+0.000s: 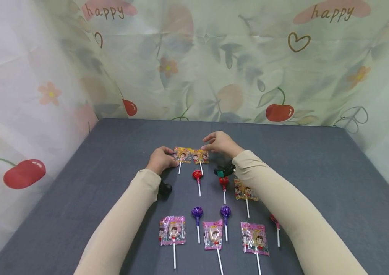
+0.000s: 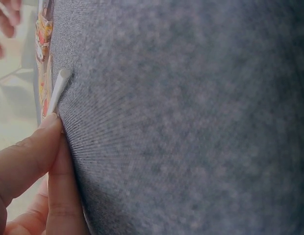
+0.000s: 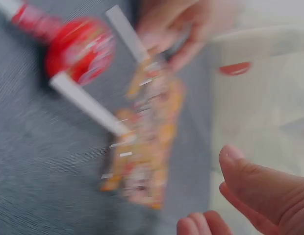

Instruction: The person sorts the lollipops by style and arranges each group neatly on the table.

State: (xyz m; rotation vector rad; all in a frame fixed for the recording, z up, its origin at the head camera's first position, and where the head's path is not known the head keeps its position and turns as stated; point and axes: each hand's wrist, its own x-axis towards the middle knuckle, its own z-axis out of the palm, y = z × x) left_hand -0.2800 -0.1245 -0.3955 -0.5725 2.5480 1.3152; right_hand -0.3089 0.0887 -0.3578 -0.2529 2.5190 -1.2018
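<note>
Two lollipops in orange printed wrappers lie side by side at the far middle, the left lollipop (image 1: 182, 154) and the right lollipop (image 1: 200, 156), their white sticks towards me. My left hand (image 1: 160, 159) pinches the left one's wrapper at its left edge between thumb and finger. In the left wrist view its stick (image 2: 59, 90) rises just beyond the thumb tip. My right hand (image 1: 222, 144) hovers by the right one's upper corner. The right wrist view, blurred, shows that hand's thumb (image 3: 260, 183) apart from the curled fingers, nothing between them.
Nearer lie red ball lollipops (image 1: 197, 175), purple ones (image 1: 197, 212), and pink-wrapped ones (image 1: 172, 231). Another orange-wrapped lollipop (image 1: 246, 191) and a partly hidden red-pink one (image 1: 275, 221) lie beside my right sleeve. A patterned curtain (image 1: 208, 76) hangs behind the dark table (image 1: 125, 133).
</note>
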